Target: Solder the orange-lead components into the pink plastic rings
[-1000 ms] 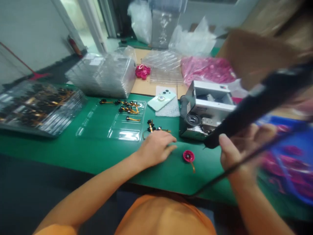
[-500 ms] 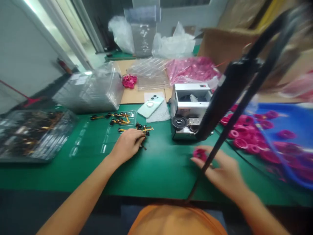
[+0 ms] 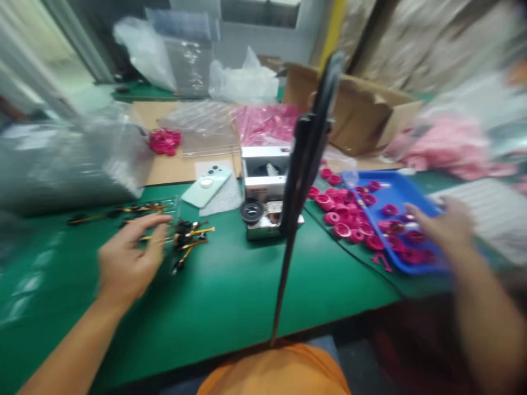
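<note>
My left hand is over the table's left side, thumb and forefinger apart with nothing plainly between them. Just right of its fingertips lies a small pile of black parts with orange flat cables. More of these cable parts are spread behind the hand. My right hand, blurred, reaches over the right edge of a blue tray, its fingers apart. Under and beside its fingertips are pink round parts in the tray. I see no part held in it.
A silver machine with a black round dial stands mid-table, partly behind a dark upright arm. Loose pink rings lie left of the tray. Also here are a pale green phone, clear plastic trays and a cardboard box.
My right hand has gone from the table's front middle to the blue tray, and the pink ring it held no longer shows in it. My left fingers have spread apart. The view has turned right.
</note>
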A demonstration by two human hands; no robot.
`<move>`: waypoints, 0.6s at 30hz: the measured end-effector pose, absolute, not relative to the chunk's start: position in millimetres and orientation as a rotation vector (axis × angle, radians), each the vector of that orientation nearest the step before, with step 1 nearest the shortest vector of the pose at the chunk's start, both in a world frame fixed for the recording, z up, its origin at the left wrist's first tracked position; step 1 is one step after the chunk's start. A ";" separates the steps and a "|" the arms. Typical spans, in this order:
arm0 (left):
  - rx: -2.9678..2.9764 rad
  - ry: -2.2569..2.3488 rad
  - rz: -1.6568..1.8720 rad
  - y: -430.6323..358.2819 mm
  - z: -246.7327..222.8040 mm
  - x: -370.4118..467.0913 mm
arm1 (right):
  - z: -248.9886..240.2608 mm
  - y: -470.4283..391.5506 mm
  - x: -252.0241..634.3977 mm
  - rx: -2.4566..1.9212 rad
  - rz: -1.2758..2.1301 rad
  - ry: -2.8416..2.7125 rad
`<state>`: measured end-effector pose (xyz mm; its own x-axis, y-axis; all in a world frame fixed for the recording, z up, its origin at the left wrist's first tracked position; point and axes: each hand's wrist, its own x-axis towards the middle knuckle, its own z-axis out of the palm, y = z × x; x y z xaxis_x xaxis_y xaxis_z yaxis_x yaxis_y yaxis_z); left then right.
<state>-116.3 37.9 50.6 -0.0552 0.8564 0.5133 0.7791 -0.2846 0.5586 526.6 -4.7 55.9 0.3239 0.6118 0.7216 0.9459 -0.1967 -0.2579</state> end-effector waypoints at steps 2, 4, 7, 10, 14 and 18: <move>1.998 1.780 1.433 29.6 46.6 -111.6 | 49.8 -16.7 519.1 -1.897 -0.711 -1.401; 1.898 1.664 1.438 18.2 44.3 -100.3 | 36.0 -26.5 491.8 -1.844 -0.646 -1.599; 1.888 1.493 1.246 2.3 38.4 -73.3 | 16.8 -33.2 437.1 -1.728 -0.488 -1.949; 1.971 1.286 0.960 -2.9 24.0 -46.5 | 12.5 -32.3 402.8 -1.693 -0.485 -2.067; 2.078 1.145 0.790 1.5 9.6 -30.4 | 18.1 -28.3 397.4 -1.664 -0.491 -2.135; 2.017 1.185 0.859 0.3 18.1 -35.9 | 13.0 -20.4 402.3 -1.603 -0.443 -2.175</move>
